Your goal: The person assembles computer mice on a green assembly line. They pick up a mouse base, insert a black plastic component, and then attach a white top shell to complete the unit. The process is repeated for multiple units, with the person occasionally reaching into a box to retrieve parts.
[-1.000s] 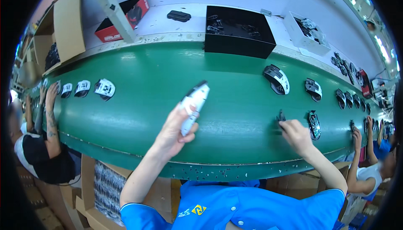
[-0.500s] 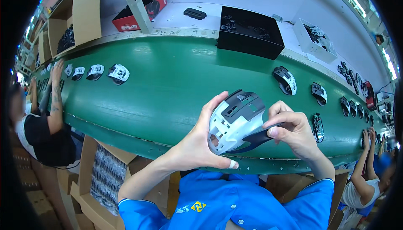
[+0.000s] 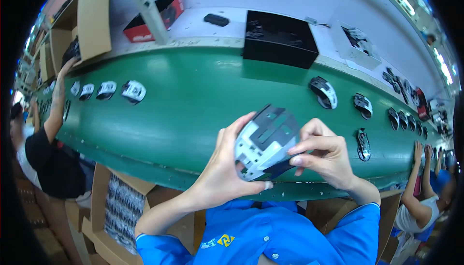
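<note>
A white and dark grey computer mouse shell (image 3: 257,150) is held above the near edge of the green belt. My left hand (image 3: 220,168) wraps round its left side, with the thumb underneath and the fingers along the far edge. My right hand (image 3: 325,155) pinches at the shell's right side. There a dark curved side piece (image 3: 279,169) lies along the shell's lower right flank, partly behind my right fingertips. Whether that piece is seated or only resting against the shell cannot be made out.
More mouse shells lie on the green belt (image 3: 193,105), left (image 3: 133,91) and right (image 3: 323,92). A dark mouse part (image 3: 363,144) lies right of my hand. A black box (image 3: 282,52) and a white box (image 3: 357,47) stand behind. Co-workers (image 3: 60,154) work at both sides.
The shell has tilted in my left hand. My right hand has moved left, bringing the dark side piece closer against the shell. The left co-worker's hand has risen to the cardboard box.
</note>
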{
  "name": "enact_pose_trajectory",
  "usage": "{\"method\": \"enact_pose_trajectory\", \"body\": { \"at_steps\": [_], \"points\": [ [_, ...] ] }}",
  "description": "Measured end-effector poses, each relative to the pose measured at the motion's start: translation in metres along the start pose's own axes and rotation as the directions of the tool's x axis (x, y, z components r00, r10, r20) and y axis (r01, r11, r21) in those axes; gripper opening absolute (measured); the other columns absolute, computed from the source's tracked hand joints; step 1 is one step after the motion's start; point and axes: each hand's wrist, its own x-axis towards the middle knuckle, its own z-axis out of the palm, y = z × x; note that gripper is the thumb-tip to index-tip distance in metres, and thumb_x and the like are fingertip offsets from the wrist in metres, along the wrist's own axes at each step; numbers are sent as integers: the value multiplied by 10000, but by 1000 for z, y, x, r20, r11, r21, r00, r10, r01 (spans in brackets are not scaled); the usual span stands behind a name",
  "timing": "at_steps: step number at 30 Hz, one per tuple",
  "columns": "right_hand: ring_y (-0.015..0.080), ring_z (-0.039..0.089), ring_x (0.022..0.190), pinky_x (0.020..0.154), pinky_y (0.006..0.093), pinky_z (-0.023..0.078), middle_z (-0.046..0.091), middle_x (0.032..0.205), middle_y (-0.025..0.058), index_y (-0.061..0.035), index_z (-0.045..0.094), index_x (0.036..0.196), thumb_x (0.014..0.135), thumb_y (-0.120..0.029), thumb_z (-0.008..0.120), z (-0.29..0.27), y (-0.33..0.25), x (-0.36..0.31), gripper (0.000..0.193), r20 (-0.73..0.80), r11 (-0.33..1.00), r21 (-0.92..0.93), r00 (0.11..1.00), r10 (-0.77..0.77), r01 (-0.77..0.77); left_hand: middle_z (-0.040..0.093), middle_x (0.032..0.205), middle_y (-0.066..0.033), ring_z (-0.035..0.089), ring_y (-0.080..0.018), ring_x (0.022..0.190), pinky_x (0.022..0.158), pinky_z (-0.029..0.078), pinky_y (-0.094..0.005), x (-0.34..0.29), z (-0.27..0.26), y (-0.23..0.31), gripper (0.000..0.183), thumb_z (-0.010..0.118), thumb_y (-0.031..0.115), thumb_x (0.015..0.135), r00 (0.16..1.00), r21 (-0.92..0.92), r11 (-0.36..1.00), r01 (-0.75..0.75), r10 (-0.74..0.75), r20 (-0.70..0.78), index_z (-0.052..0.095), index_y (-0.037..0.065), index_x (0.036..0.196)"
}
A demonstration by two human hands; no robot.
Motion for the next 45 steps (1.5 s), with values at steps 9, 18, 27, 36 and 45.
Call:
{"method": "enact_pose_trajectory", "body": {
  "at_steps": [9,18,27,36,45],
  "points": [
    [98,537,856,631,211,591,428,971,28,-44,706,952,770,-18,709,-9,1,7,184,80,1000,21,997,-14,12,339,1182,-150,399,-248,1157,973,372,-356,-1,8,0,966,817,115,582,995,-11,998,64,-64,-71,234,-54,1333],
    [94,554,819,579,236,568,482,969,67,-7,462,1102,704,-2,768,-18,0,9,502,50,982,172,996,70,-78,364,1154,-159,426,-272,1128,952,389,-360,-2,10,7,917,805,89,587,997,157,988,-2,13,-71,269,-49,1318],
    [68,532,816,565,164,505,486,921,22,-24,400,1265,633,-13,816,-18,-13,14,757,138,998,-19,989,58,-56,369,1165,-178,428,-312,1131,942,409,-385,-7,8,16,914,805,61,576,990,236,964,-119,132,-39,282,-17,1322],
    [75,516,755,680,268,513,478,897,11,-40,395,1312,630,-39,817,-18,-24,17,802,170,989,-17,974,147,-146,405,1154,-168,424,-299,1099,921,414,-372,-4,9,21,899,811,65,571,977,303,934,-190,209,-34,305,-4,1311],
    [205,457,1202,969,345,427,492,1248,163,-17,320,1374,604,-114,840,-24,-13,36,934,395,997,60,917,-60,40,468,1125,-195,524,-322,1037,864,455,-377,-4,11,21,861,822,167,580,974,312,925,-216,229,-3,366,-38,1281]
  ]
}}
